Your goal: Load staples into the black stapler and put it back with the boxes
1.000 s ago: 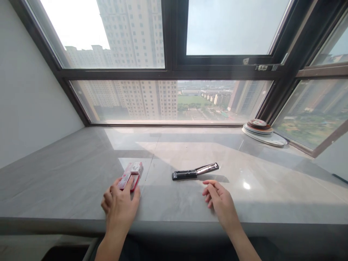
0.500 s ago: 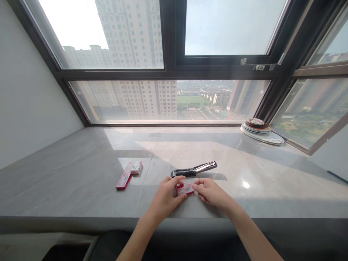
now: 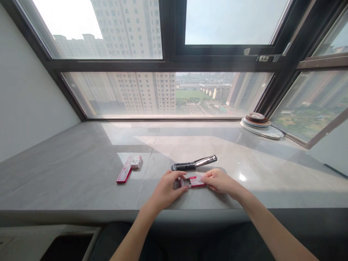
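A small red-and-white staple box (image 3: 198, 181) lies low over the counter between my hands, its sleeve slid partly to the right off the inner tray (image 3: 186, 182). My left hand (image 3: 170, 186) grips the tray's left end between thumb and fingers. The sleeve's right end is pinched by my right hand (image 3: 219, 181). Greyish contents show in the tray's open part, too small to make out. Just beyond the box rests a black stapler (image 3: 185, 166), its metal top arm (image 3: 206, 160) swung up to the right.
Left of my hands, more red-and-white boxes (image 3: 124, 174) lie together, with a small white box (image 3: 136, 161) at their right. A stack of round plates or lids (image 3: 255, 121) sits in the far right corner by the window. The grey counter (image 3: 67, 170) ends at a front edge near me.
My right hand has moved right, pulling the sleeve partly off the tray, so the staple box now stands partly open. My left hand stays at the left end. The view has tilted slightly down.
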